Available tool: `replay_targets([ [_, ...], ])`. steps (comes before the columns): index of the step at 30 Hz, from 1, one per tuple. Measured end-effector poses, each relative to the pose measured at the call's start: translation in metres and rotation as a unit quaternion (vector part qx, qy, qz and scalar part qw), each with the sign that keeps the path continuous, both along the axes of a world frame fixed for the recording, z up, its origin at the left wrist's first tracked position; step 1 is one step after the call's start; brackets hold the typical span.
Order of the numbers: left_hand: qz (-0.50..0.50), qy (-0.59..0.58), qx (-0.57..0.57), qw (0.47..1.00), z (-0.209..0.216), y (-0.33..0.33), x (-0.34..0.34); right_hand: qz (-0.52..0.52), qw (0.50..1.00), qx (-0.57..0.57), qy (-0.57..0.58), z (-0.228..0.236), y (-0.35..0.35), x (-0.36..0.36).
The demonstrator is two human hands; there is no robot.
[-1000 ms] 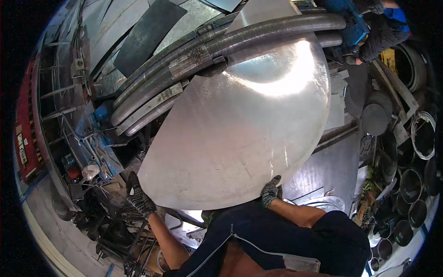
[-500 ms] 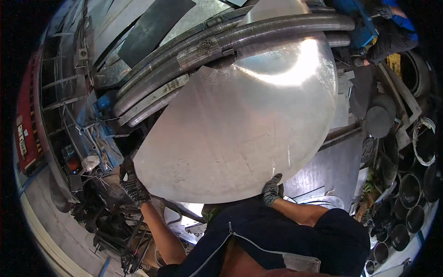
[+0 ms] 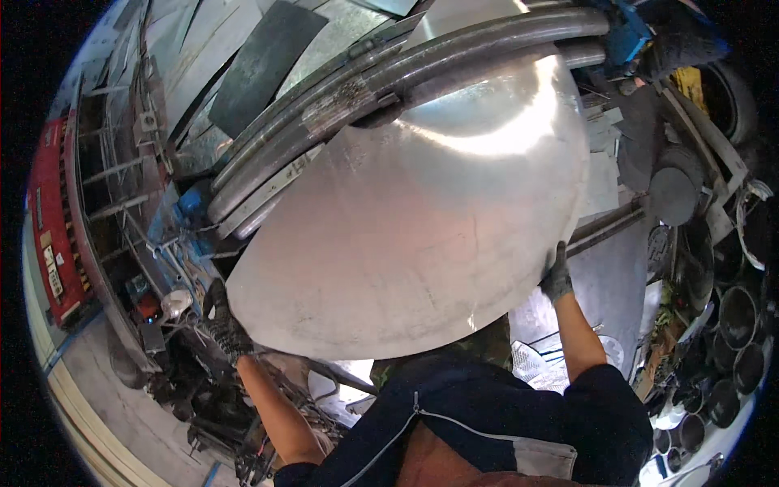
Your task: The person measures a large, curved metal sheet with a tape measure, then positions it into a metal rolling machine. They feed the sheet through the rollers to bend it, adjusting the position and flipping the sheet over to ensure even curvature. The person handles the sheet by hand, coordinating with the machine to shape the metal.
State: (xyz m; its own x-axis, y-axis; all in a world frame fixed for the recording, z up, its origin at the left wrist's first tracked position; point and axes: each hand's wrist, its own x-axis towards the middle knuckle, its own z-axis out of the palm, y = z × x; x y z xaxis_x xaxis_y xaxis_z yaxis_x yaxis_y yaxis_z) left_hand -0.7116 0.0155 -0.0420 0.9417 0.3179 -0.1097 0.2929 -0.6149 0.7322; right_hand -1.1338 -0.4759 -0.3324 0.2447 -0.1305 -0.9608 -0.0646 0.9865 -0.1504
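A large, shiny metal sheet (image 3: pixel 406 235) with a rounded outline spreads out in front of me, a bright glare near its far right part. Its far side meets long dark steel rollers (image 3: pixel 487 36), and a piece of sheet metal shows beyond them. My left hand (image 3: pixel 225 326), in a dark knitted glove, is closed on the sheet's near left edge. On the right edge, my right hand (image 3: pixel 557 280), gloved alike, grips with the fingers partly hidden by the sheet.
Tools lie on a blue metal frame (image 3: pixel 174 264) at left, beside a red machine (image 3: pixel 57 227). Several dark round pipe ends (image 3: pixel 722 402) are stacked at right. Flat metal plates (image 3: pixel 268 69) lean beyond the rollers. Scrap (image 3: pixel 600 146) litters the right side.
My right hand has moved right and away from me along the sheet's edge. The sheet has shifted slightly left. My left hand stays on the left edge.
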Motion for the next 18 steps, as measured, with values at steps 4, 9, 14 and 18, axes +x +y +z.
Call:
replay_targets([
  [4,-0.007,-0.046,-0.073,0.996,0.0,-0.013,0.003,0.036,0.985,-0.164,0.033,-0.019,-0.014,0.015],
  [9,-0.025,-0.021,0.023,0.999,0.002,-0.01,0.004,0.026,0.982,-0.177,0.055,-0.002,-0.007,0.023],
  [14,-0.024,-0.019,-0.029,0.999,0.005,-0.007,0.005,0.032,0.974,-0.205,0.092,-0.023,-0.005,0.007],
  [18,-0.077,-0.009,0.072,0.994,0.007,0.001,0.002,0.04,0.964,-0.225,0.138,-0.013,-0.003,0.019],
])
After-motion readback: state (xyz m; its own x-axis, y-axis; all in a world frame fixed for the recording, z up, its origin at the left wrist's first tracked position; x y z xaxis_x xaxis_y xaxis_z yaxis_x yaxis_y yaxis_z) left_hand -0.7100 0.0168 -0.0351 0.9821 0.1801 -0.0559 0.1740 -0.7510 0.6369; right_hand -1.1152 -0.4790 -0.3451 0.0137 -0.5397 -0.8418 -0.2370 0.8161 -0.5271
